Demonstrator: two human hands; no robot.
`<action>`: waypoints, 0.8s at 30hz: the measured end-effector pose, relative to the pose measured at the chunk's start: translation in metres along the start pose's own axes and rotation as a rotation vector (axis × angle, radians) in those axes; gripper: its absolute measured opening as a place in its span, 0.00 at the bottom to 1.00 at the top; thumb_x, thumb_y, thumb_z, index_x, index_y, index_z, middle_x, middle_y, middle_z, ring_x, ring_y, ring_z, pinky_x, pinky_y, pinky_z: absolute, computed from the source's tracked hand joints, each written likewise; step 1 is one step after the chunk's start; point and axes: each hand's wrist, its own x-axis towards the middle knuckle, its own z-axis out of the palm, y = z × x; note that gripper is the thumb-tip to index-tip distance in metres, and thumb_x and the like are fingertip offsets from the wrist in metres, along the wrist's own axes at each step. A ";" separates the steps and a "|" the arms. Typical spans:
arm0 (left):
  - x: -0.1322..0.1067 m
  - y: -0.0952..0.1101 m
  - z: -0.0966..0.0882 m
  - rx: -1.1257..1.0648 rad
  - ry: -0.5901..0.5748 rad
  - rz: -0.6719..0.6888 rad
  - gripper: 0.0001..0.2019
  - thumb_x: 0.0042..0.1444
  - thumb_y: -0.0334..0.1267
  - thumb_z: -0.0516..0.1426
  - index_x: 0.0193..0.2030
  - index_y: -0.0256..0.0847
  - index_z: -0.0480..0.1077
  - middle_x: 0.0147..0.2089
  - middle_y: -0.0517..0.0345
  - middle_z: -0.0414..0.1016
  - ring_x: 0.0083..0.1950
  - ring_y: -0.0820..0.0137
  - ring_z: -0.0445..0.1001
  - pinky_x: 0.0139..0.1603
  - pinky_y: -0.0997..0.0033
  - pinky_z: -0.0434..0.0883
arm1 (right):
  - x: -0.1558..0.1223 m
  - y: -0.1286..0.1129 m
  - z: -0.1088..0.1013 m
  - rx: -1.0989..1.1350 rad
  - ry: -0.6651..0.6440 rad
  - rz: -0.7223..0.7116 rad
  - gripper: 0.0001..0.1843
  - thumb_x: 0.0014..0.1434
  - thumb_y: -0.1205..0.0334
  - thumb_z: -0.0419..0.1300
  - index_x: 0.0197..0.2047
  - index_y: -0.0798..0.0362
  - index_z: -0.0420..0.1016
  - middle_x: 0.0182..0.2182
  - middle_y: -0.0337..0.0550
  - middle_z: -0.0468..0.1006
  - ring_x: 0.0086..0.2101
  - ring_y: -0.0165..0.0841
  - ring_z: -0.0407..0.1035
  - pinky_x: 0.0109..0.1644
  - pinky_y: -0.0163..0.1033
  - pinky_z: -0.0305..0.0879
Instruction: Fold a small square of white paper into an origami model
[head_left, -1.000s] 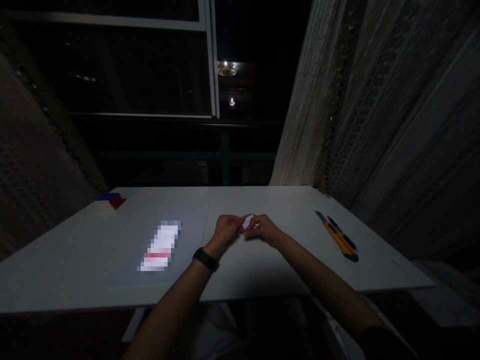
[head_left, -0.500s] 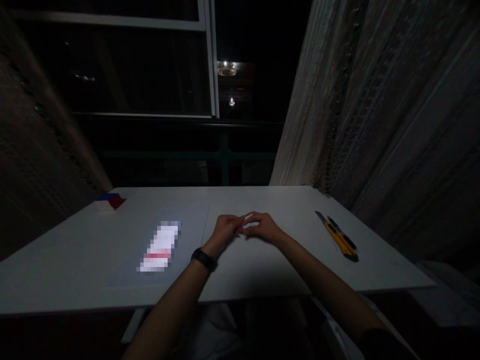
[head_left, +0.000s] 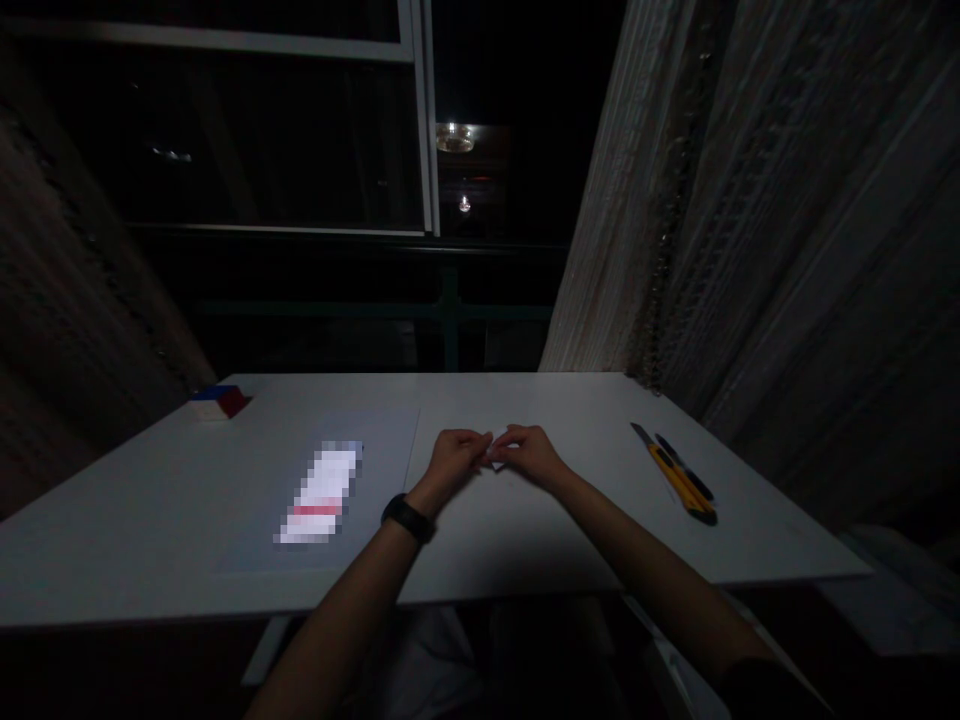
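Note:
A small folded piece of white paper [head_left: 498,465] is pinched between my two hands, just above the table's middle. My left hand [head_left: 455,457], with a black band on the wrist, is closed with thumb and fingertips on the paper's left side. From the other side, my right hand [head_left: 534,454] grips it with bent fingers. The fingertips of both hands nearly meet and cover much of the paper, so its exact folds are hidden.
On the white table [head_left: 570,545], a phone with a blurred bright screen [head_left: 321,490] lies on a large pale sheet [head_left: 391,450]. A yellow utility knife [head_left: 677,482] and a slim black pen-like object [head_left: 688,470] lie right. A colourful cube [head_left: 217,402] sits far left.
The fingers of both hands have shifted a little on the paper. Its visible part has changed shape, with a white corner now showing below the right fingertips. Both forearms stay nearly still.

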 end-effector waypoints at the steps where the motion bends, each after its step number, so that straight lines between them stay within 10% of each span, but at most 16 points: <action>1: 0.000 0.000 0.000 0.002 -0.004 0.006 0.17 0.40 0.49 0.61 0.20 0.32 0.71 0.17 0.54 0.70 0.19 0.75 0.64 0.20 0.76 0.60 | 0.000 -0.001 0.001 -0.014 0.022 -0.018 0.11 0.38 0.54 0.67 0.23 0.53 0.78 0.21 0.39 0.72 0.26 0.31 0.66 0.33 0.40 0.62; 24: 0.005 -0.009 -0.003 0.352 0.109 0.191 0.20 0.48 0.51 0.54 0.23 0.35 0.74 0.20 0.55 0.72 0.24 0.72 0.68 0.24 0.76 0.59 | 0.000 -0.001 0.007 -0.009 0.125 -0.011 0.13 0.36 0.59 0.66 0.26 0.53 0.67 0.21 0.33 0.66 0.24 0.28 0.60 0.28 0.34 0.57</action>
